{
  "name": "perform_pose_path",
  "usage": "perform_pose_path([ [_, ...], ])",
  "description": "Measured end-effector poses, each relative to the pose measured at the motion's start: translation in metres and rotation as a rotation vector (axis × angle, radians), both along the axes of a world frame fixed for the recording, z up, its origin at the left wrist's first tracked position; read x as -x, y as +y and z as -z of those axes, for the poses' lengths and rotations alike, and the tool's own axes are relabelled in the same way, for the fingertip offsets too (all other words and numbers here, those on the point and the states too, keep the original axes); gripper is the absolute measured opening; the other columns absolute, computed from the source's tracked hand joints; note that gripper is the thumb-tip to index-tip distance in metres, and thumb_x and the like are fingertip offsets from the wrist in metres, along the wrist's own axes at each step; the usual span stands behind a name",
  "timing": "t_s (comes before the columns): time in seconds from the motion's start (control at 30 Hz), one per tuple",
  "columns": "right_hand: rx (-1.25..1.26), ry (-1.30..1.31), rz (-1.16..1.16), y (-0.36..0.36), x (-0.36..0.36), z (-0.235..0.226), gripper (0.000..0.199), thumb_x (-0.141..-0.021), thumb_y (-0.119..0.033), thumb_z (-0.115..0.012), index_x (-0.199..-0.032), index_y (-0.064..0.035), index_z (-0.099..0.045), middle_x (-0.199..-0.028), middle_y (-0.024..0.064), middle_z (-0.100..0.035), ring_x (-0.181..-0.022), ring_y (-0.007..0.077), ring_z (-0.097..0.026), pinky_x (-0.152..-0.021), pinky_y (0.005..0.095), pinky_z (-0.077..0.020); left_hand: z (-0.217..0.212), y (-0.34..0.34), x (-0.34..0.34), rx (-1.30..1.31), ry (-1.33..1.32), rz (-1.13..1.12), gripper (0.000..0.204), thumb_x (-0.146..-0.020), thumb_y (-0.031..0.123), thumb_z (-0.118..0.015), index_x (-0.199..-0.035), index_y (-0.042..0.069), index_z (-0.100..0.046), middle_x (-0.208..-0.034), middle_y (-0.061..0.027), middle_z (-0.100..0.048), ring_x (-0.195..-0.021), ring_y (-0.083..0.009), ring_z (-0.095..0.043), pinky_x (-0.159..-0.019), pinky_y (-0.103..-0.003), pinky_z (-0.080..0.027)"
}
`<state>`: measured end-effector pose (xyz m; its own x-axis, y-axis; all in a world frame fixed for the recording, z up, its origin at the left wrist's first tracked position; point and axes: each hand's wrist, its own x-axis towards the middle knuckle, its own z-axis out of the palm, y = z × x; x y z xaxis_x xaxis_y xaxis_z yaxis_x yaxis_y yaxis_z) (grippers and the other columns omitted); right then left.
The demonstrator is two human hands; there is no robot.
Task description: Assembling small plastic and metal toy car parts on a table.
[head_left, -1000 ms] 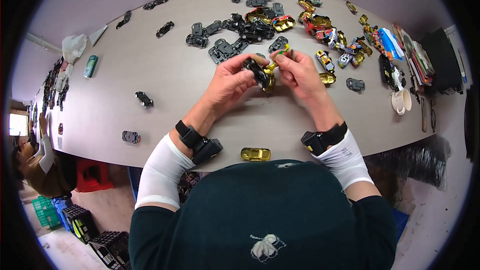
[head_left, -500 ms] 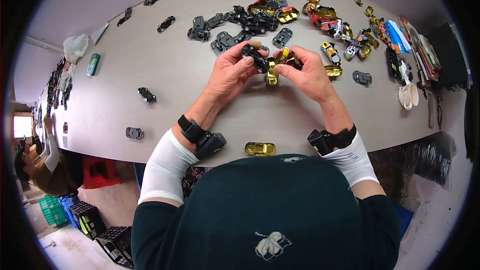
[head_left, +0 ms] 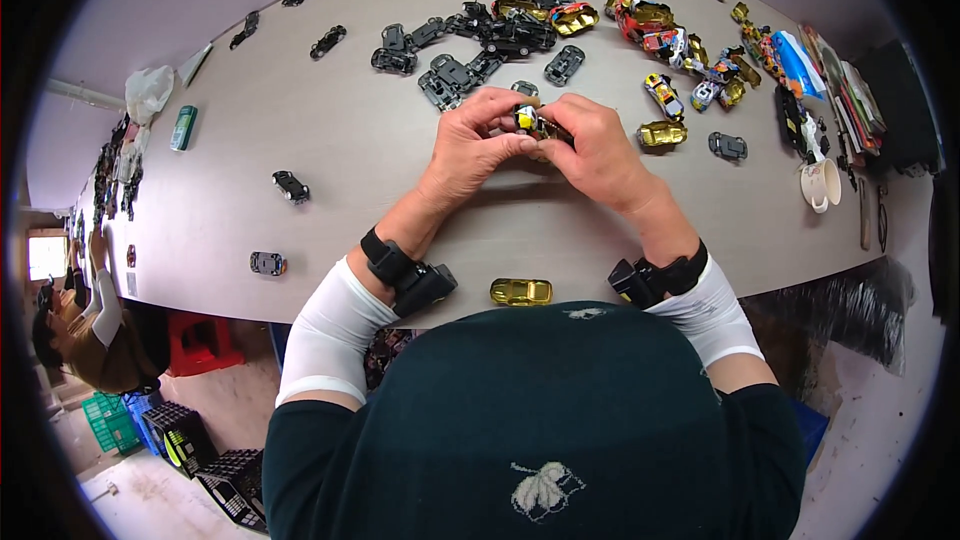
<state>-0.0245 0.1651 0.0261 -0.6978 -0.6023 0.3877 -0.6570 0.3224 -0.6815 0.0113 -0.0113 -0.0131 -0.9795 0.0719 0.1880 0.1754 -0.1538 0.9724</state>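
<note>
My left hand point(head_left: 467, 147) and my right hand point(head_left: 597, 148) meet above the table, their fingers closed around a toy car point(head_left: 525, 118). A bit of yellow and white shows on it between my fingertips, along with a dark part; the rest is hidden. Just beyond my hands lie several black toy car chassis point(head_left: 446, 82). To the right of my right hand are a gold car shell point(head_left: 662, 134) and a yellow-and-white car shell point(head_left: 663, 96). Another gold car shell point(head_left: 521, 292) rests at the table's near edge, between my forearms.
Heaped black chassis point(head_left: 515, 32) and colourful car shells point(head_left: 662, 40) cover the far middle and right. Single cars point(head_left: 290, 186) are scattered leftward near a green can point(head_left: 184, 128). A white mug point(head_left: 820, 185) stands at right. Another person point(head_left: 105, 340) sits far left.
The black chassis in my left hand and the gold-and-yellow piece in my right have come together between my fingers. My right hand has moved left and turned over them.
</note>
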Motion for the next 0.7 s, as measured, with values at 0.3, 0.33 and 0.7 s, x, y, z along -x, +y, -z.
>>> perform_pose_path([
  [0.3,-0.081,-0.003,-0.072,0.004,0.002,-0.005,0.019,-0.069,-0.009,-0.067,-0.084,0.0019,-0.06,-0.073,0.0158,-0.055,-0.065,0.0315,-0.054,-0.06,0.0382,-0.0428,-0.002,0.002,0.0,0.052,0.008,0.055,0.039,-0.071,0.007,-0.072,-0.108,0.006,-0.063,-0.086,0.0002,-0.051,-0.075,-0.006,-0.048,-0.067,-0.019,-0.042],
  [0.33,-0.084,-0.018,-0.093,0.004,0.002,-0.004,0.019,-0.069,-0.009,-0.067,-0.084,0.0019,-0.06,-0.072,0.0159,-0.055,-0.064,0.0313,-0.053,-0.06,0.0381,-0.0426,-0.001,0.002,0.0,0.04,0.015,0.048,0.037,-0.071,0.005,-0.071,-0.108,0.005,-0.063,-0.086,0.0001,-0.051,-0.074,-0.0066,-0.05,-0.066,-0.019,-0.044],
  [0.7,0.122,-0.244,-0.055,-0.007,-0.007,-0.011,0.034,-0.075,-0.003,-0.065,-0.106,-0.0035,-0.051,-0.074,0.0115,-0.057,-0.065,0.0208,-0.057,-0.059,0.03,-0.0453,-0.006,0.003,-0.006,-0.397,-0.213,0.133,0.035,-0.081,0.002,-0.062,-0.114,-0.003,-0.053,-0.104,-0.0094,-0.058,-0.096,-0.016,-0.057,-0.078,-0.027,-0.05],
])
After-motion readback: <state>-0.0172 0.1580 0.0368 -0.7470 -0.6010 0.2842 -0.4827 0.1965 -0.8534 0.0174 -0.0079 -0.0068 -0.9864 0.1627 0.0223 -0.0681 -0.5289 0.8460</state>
